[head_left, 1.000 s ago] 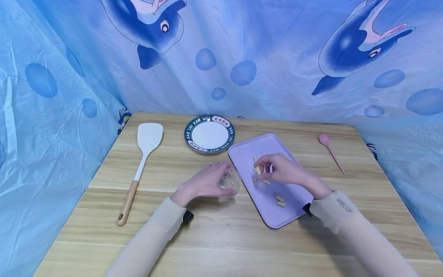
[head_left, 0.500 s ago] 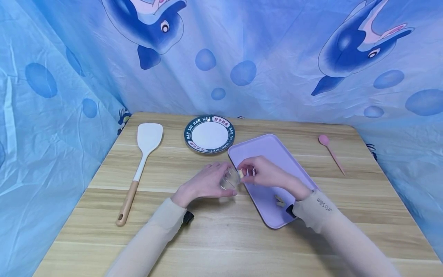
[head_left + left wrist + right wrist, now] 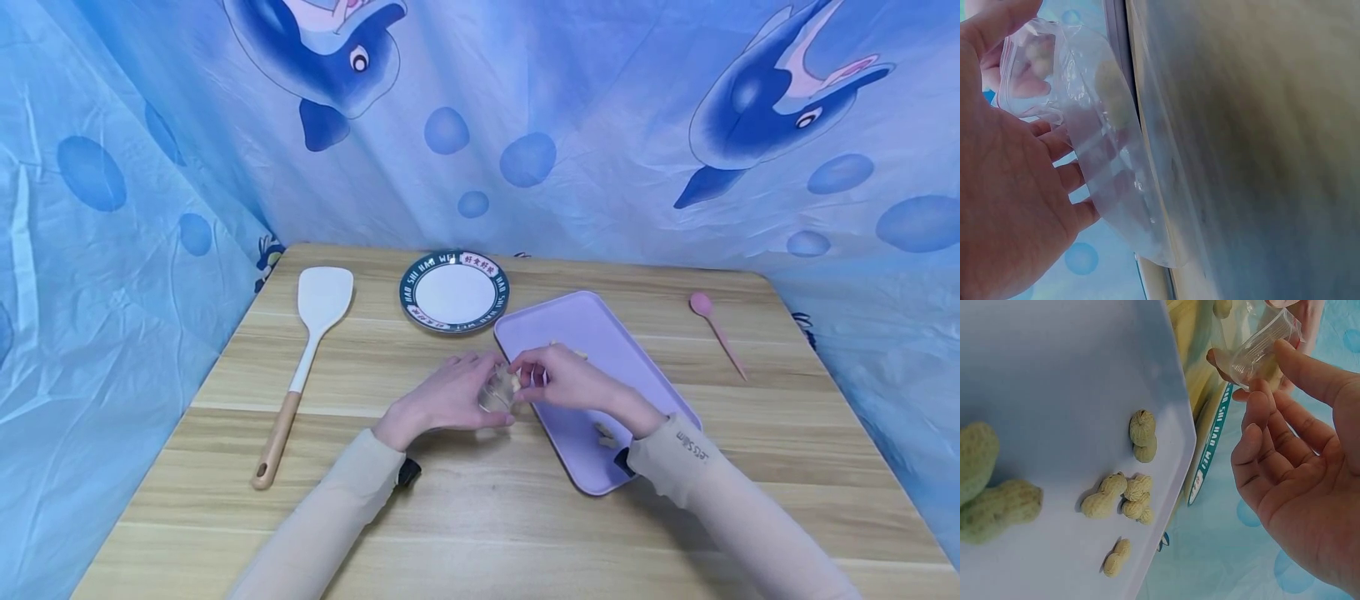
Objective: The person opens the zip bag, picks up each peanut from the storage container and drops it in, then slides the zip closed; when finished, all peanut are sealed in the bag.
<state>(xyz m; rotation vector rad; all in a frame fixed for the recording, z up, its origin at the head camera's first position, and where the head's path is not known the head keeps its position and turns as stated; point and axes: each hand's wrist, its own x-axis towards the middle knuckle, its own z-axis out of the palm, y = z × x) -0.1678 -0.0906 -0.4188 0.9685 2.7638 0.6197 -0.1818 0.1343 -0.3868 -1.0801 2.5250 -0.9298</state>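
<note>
- A wood-grain bench [image 3: 465,525] stands before a blue curtain [image 3: 615,92] printed with dolphins and bubbles, which hangs behind it and along its sides.
- On the bench, a round plate [image 3: 454,293] with a dark lettered rim sits near the far edge; a white spatula [image 3: 305,358] with a wooden handle lies at the left, blade away from the person; a small pink spoon [image 3: 701,303] lies at the right, bowl away from the person.
- The lilac tray [image 3: 600,321] lies just beside the plate, its long axis slanting from far left to near right.
- Loose peanuts [image 3: 1013,503] rest on the tray, pointing various ways: two in the foreground of the right wrist view, four smaller-looking ones toward the corner.
- The clear plastic bag [image 3: 497,393] is at the tray's left edge, mouth turned toward the right hand [image 3: 566,381]; another peanut [image 3: 1113,94] shows inside it.
- The left hand [image 3: 446,396] has its grip clamped on the bag near the mouth, thumb and fingers on opposite sides.
- The right hand's grip is together on a single peanut [image 3: 515,382], pinched by the fingertips at the bag's mouth; how that peanut's axis lies I cannot tell.
</note>
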